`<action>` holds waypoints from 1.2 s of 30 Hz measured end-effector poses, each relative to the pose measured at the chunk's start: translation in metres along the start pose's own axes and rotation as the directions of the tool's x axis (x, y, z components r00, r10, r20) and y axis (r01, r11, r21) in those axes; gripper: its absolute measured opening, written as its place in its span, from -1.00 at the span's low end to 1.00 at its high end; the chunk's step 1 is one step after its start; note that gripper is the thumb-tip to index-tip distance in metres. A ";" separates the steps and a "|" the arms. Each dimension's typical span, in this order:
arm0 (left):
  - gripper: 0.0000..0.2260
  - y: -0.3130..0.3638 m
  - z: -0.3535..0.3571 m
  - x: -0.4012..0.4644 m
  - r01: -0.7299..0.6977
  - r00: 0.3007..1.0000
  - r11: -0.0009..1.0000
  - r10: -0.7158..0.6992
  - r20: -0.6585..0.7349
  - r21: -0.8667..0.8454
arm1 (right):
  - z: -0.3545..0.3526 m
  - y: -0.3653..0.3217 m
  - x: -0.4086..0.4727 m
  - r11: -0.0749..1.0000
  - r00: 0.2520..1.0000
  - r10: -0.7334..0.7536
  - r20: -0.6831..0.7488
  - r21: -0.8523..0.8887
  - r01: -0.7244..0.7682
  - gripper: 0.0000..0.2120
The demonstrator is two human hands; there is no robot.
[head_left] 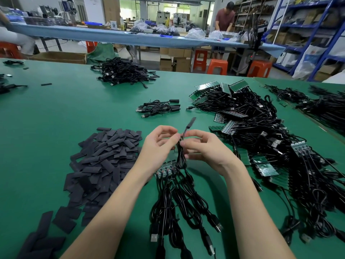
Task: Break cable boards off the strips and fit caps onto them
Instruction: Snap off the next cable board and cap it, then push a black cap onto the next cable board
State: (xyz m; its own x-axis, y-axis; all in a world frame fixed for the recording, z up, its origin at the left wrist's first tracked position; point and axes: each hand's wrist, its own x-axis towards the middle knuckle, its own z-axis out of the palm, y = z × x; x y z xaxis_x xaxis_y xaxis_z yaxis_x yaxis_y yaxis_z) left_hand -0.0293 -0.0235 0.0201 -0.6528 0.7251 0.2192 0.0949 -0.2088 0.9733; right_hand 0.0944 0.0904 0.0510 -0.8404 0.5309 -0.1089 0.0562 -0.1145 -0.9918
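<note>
My left hand [160,144] and my right hand [203,148] meet above the green table [65,109] and both pinch one black cable [181,154]. Its capped end [190,122] sticks up and away above my fingers. Below my hands lies a short strip of boards [166,168] with black USB cables [179,208] trailing toward me. A heap of flat black caps [104,157] lies to the left. A large pile of board strips with cables [261,139] fills the right.
A few finished capped cables [158,107] lie beyond my hands, a bigger cable heap [121,71] farther back left. More cables [321,105] lie at far right. A person [225,17] stands at a long bench behind, with orange stools [217,66] and shelving.
</note>
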 end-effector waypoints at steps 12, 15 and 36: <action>-0.89 0.007 -0.010 0.014 0.081 0.994 0.994 -0.075 -0.074 0.080 | 0.013 0.002 0.013 0.960 0.979 0.035 -0.199 0.279 0.022 -0.83; -0.87 0.007 -0.017 0.030 0.066 0.992 0.986 -0.048 -0.120 0.153 | 0.015 0.006 0.013 0.998 0.985 0.053 -0.164 -0.008 -0.055 -0.90; -0.89 -0.015 -0.035 0.162 -0.147 0.989 0.366 0.051 0.138 0.919 | 0.014 0.020 0.020 0.946 0.993 0.093 -0.070 -0.304 -0.110 -0.85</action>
State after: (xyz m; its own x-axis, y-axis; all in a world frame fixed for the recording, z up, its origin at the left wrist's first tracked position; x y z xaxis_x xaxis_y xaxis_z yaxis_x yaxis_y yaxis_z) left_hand -0.1629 0.0745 0.0387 -0.5369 0.7973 0.2757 0.8215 0.4199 0.3856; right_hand 0.0712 0.0866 0.0300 -0.7915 0.5758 -0.2052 0.3096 0.0882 -0.9468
